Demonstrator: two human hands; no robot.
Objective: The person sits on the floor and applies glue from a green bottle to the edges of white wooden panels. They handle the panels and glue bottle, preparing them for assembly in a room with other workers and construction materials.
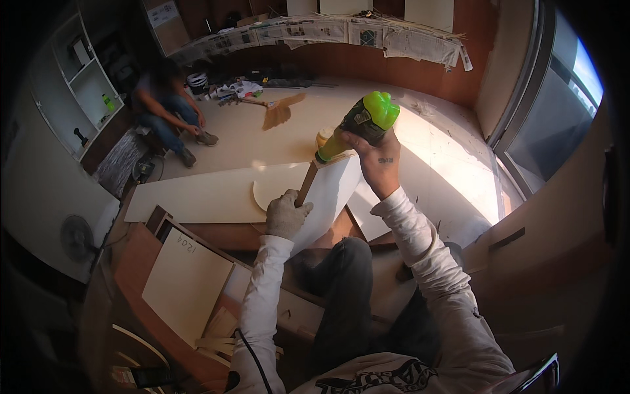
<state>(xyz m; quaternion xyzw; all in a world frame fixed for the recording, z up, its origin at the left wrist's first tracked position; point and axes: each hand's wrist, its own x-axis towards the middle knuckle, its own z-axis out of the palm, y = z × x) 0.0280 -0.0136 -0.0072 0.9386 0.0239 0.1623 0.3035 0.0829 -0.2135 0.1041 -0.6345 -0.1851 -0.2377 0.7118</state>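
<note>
While a reddish-brown wooden frame (pixel 139 259) bearing a cream rectangular panel (pixel 187 276) lies nearest, at 8 o'clock, the left hand (pixel 287 215), apparently in a pale glove, is clenched around the brown edge of a long white board (pixel 331 197) near the centre. At 2 o'clock the bare right hand (pixel 379 157) grasps a lime-green and black handheld item (pixel 362 120), its kind unclear, whose narrow green end points down at the board's far end. Beyond, a straw-coloured fan-shaped broom (pixel 281 113) lies on the pale floor (pixel 230 141) at 11 o'clock; a person in blue jeans (pixel 172 115) sits at 10. Farthest, at 12, runs a newspaper-draped counter (pixel 328 34).
</note>
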